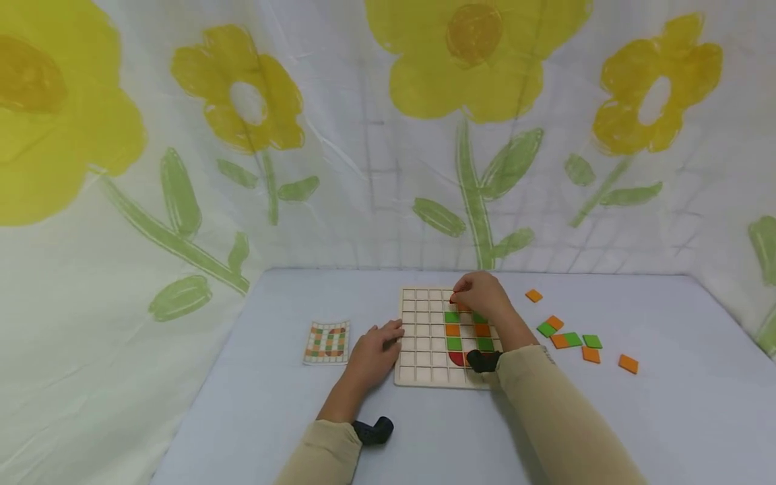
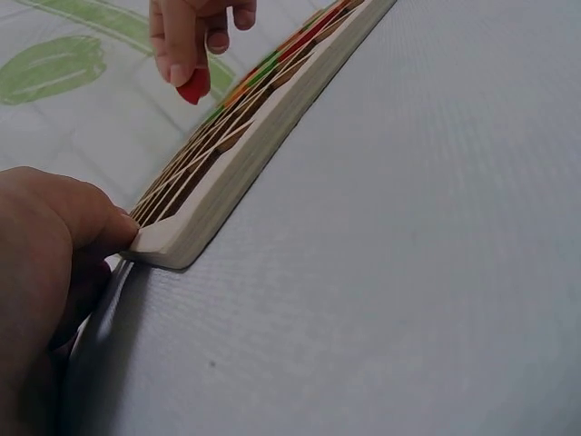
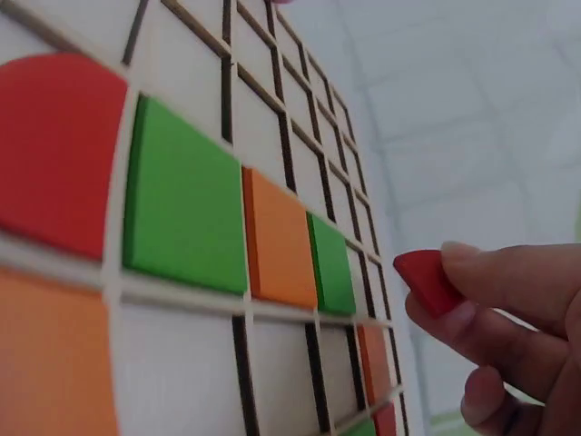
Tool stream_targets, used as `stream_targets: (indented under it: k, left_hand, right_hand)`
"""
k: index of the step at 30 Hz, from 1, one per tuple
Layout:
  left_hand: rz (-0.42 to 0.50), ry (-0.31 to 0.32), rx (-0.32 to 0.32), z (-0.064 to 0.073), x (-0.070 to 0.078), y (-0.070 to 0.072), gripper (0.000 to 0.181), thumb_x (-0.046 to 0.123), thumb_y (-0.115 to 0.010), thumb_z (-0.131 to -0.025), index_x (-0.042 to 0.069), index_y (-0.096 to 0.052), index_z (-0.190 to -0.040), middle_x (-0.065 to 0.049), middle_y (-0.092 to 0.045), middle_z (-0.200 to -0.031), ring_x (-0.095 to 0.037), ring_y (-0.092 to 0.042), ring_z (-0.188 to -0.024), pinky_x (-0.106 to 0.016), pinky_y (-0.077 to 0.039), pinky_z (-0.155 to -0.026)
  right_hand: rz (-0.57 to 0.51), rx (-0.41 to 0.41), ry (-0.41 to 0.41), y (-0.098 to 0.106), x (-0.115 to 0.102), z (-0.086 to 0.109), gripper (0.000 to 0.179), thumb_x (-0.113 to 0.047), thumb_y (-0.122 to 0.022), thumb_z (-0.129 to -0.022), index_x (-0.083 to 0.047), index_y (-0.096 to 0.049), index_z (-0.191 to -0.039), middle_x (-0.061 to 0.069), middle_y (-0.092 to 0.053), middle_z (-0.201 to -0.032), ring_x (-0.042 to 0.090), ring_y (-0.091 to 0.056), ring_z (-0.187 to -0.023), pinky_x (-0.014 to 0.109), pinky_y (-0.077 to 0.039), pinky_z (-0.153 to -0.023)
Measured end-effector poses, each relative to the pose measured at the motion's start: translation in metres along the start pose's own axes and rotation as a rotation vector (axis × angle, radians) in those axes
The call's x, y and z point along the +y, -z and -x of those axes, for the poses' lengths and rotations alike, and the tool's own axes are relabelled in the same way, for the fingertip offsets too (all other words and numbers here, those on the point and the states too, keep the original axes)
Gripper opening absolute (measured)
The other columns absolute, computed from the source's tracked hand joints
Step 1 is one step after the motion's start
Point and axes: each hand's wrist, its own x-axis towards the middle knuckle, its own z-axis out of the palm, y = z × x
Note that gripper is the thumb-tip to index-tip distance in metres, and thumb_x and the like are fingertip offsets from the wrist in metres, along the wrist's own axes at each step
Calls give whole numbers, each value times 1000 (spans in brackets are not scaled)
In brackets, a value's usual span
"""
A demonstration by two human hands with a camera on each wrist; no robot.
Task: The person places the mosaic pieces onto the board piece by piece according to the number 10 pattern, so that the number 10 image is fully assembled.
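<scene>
Pinching a red piece (image 3: 431, 283), the right hand (image 1: 485, 298) hovers near the far edge of the gridded board (image 1: 436, 343) on the desk (image 1: 436, 431). The left hand (image 1: 372, 351), fingers relaxed, touches the board's left edge.

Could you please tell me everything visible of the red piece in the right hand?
The red piece is plain, flat and smooth-looking, with a pointed corner; its material is unclear. The right hand pinches it, and that grip hides part of its outline. It is tilted, raised off the grid board near the far edge, touching nothing else visible.
</scene>
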Motion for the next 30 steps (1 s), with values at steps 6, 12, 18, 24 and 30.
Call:
stream_targets:
  k: [6,12,18,24,30]
  left_hand:
    - [5,-20,1,0,2,-3,33,16,-59,-97,9,-66,-128,0,-54,-146,-22,-47,-138,-48,-28,-121]
    - [-10,-18,9,-1,2,-2,33,18,-59,-98,9,-66,-129,0,-53,-146,-23,-46,-138,-50,-29,-120]
    - [-15,-12,20,0,0,-1,32,17,-60,-97,10,-66,-128,0,-54,-145,-22,-47,-137,-49,-29,-120]
    - [-16,-7,20,2,-1,-1,32,17,-60,-98,10,-66,-129,0,-53,-146,-22,-47,-138,-49,-29,-120]
    - [-8,-10,20,2,0,-1,32,16,-60,-97,9,-66,-128,0,-54,-145,-21,-48,-137,-47,-29,-121]
  right_hand:
    - [89,-14,-26,-6,2,-8,16,-28,-70,-90,-14,-75,-96,6,-72,-97,23,-63,-84,39,-54,-74]
    - [161,-39,-11,-9,3,-8,15,-26,-71,-90,-15,-78,-96,9,-71,-107,26,-64,-93,44,-55,-83]
    - [196,-100,69,-11,2,-11,15,-23,-69,-92,-14,-78,-101,8,-72,-110,27,-63,-100,45,-55,-87]
    - [215,-174,96,-6,-2,-11,16,-17,-70,-91,-12,-76,-105,8,-72,-110,25,-64,-98,42,-56,-85]
    - [282,-184,135,-5,-4,-13,15,-12,-67,-93,-11,-75,-105,11,-69,-116,30,-62,-106,41,-56,-83]
